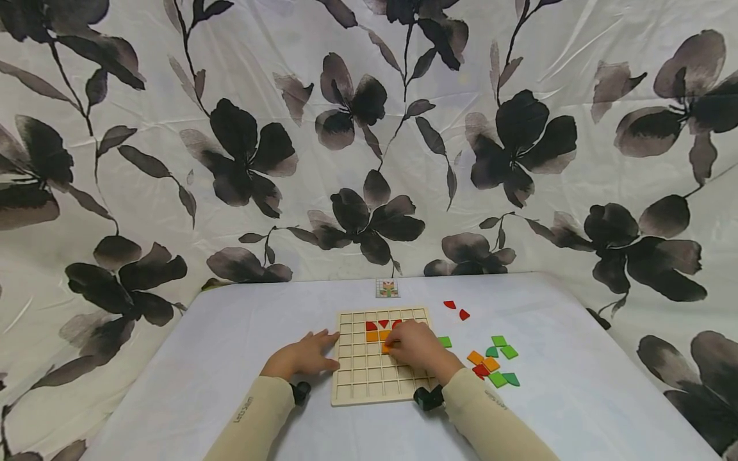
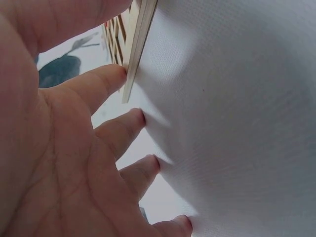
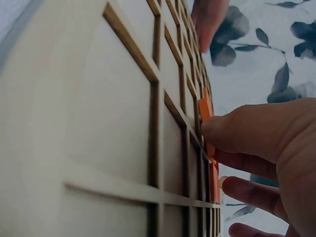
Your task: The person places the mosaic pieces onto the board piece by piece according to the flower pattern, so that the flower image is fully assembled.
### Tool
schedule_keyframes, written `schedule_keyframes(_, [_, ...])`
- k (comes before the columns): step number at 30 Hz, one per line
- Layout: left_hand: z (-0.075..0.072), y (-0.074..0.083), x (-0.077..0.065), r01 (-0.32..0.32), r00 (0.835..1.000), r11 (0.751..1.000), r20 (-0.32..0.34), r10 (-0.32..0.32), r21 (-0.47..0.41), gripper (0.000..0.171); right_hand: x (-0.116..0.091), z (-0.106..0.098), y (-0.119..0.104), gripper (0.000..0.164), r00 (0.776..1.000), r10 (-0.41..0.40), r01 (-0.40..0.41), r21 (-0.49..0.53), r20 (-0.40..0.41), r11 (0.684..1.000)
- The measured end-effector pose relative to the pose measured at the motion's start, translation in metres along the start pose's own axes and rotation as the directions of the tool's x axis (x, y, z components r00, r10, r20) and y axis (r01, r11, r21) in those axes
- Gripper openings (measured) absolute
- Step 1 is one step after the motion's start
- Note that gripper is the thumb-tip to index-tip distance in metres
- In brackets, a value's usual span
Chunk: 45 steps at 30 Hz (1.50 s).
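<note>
A pale wooden grid board (image 1: pixel 352 384) lies on the table. My left hand (image 1: pixel 302 356) is spread at its left edge, thumb and index finger touching the rim; in the left wrist view the other fingertips rest on the cloth. My right hand (image 1: pixel 419 347) pinches an orange square tile (image 3: pixel 205 109) between thumb and fingers, over a cell just below the placed tiles. In the upper cells sit a red quarter-round tile (image 1: pixel 371 326), a red triangle (image 1: pixel 383 324) and an orange square (image 1: pixel 372 336); another red tile and orange square are partly covered by the right hand.
Right of the board lie a scattered group of green, orange and red tiles (image 1: pixel 490 364), a lone green tile (image 1: pixel 444 342) and two red pieces (image 1: pixel 450 305). A small picture card (image 1: pixel 387 288) lies behind the board. A floral cloth (image 1: pixel 357 218) hangs beyond the white table (image 1: pixel 242 326).
</note>
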<state>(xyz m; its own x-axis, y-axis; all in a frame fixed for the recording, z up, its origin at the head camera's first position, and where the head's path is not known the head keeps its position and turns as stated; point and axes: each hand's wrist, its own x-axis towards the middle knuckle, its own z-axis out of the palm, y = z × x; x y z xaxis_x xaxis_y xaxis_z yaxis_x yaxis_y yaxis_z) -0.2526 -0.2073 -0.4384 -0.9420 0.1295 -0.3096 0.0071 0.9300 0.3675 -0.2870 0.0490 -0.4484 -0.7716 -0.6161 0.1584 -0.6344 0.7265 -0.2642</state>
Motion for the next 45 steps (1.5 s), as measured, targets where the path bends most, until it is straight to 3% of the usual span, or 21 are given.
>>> schedule_keyframes(12, [0.003,-0.002,0.003,-0.002,1.0,1.0,-0.005,0.002,0.003,0.072,0.003,0.003,-0.001,0.006,0.999,0.0,-0.001,-0.028,-0.032,1.0])
schedule_keyframes(21, [0.005,-0.002,0.002,0.003,1.0,1.0,-0.012,-0.003,-0.009,0.072,-0.002,-0.001,0.006,0.009,0.999,-0.005,0.007,0.031,-0.043,0.999])
schedule_keyframes(26, [0.004,-0.002,0.003,0.001,1.0,1.0,-0.014,-0.001,0.001,0.073,-0.009,-0.011,0.019,0.012,0.996,0.085,-0.082,0.077,-0.026,0.994])
schedule_keyframes(32, [0.003,-0.002,0.003,0.002,1.0,1.0,-0.007,-0.002,0.002,0.073,-0.025,-0.027,0.037,0.015,0.97,0.244,-0.242,0.132,0.001,0.961])
schedule_keyframes(38, [0.002,-0.002,0.003,0.005,1.0,1.0,0.002,-0.005,-0.007,0.072,-0.044,-0.045,0.061,0.015,0.948,0.318,-0.316,0.105,-0.007,0.943])
schedule_keyframes(45, [0.003,0.0,0.005,0.009,1.0,1.0,-0.001,-0.009,-0.011,0.07,-0.069,-0.062,0.095,0.018,0.918,0.392,-0.395,0.052,0.051,0.917])
